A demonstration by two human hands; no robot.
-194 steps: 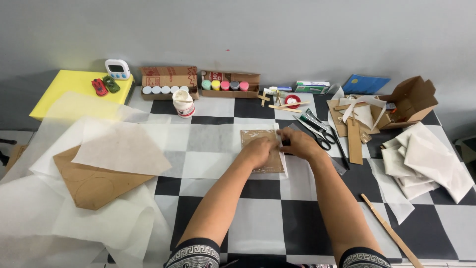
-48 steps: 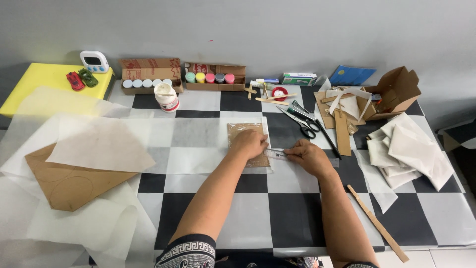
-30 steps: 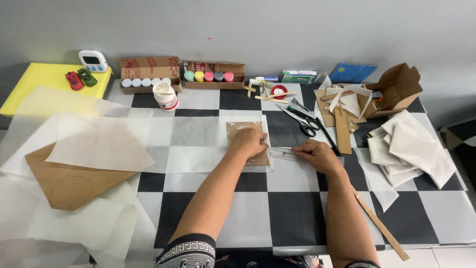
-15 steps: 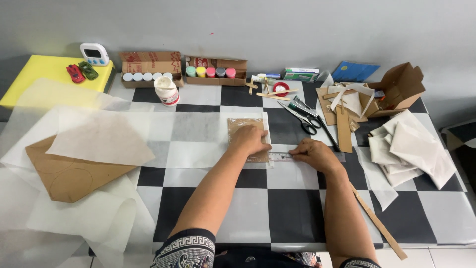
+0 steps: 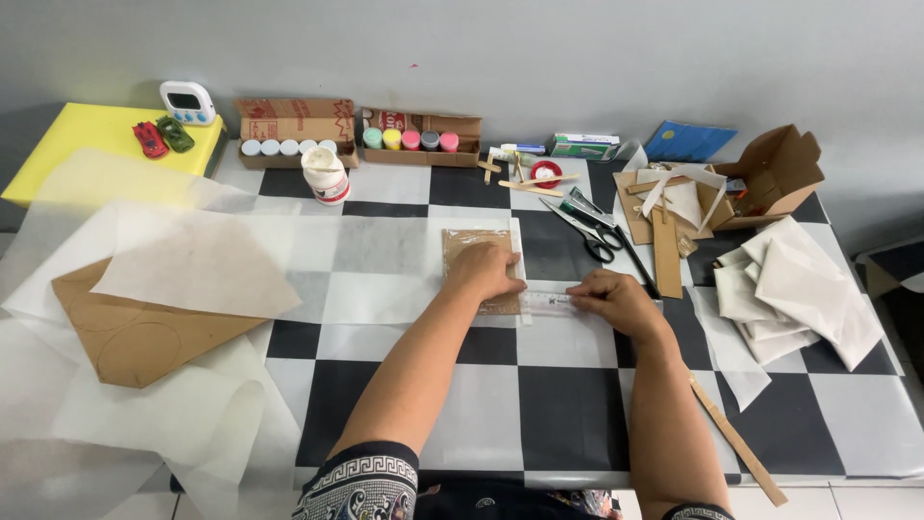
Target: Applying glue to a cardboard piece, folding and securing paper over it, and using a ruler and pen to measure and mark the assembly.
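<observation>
A small brown rectangular cardboard piece [image 5: 474, 252] lies flat on the black-and-white checkered table [image 5: 568, 404], near its middle, partly over a thin white paper sheet [image 5: 375, 260]. Its long axis runs away from the person, towards the far wall. Its surface is plain and matte, with a pale strip along its right edge.

The left hand [image 5: 484, 271] rests palm down on the cardboard's near half, fingers spread flat and pressing, not gripping. Just right of the cardboard, a clear plastic ruler [image 5: 545, 299] lies crosswise, its long axis running left to right and its left end touching the cardboard's near right corner. The right hand [image 5: 616, 300] lies over the ruler's right end, fingers curled lightly down onto it, holding it against the table. Both forearms reach straight out from the body.

Beyond the cardboard to the right lie black-handled scissors [image 5: 589, 231]. Far left of it sits a large brown cardboard sheet [image 5: 144, 337].
</observation>
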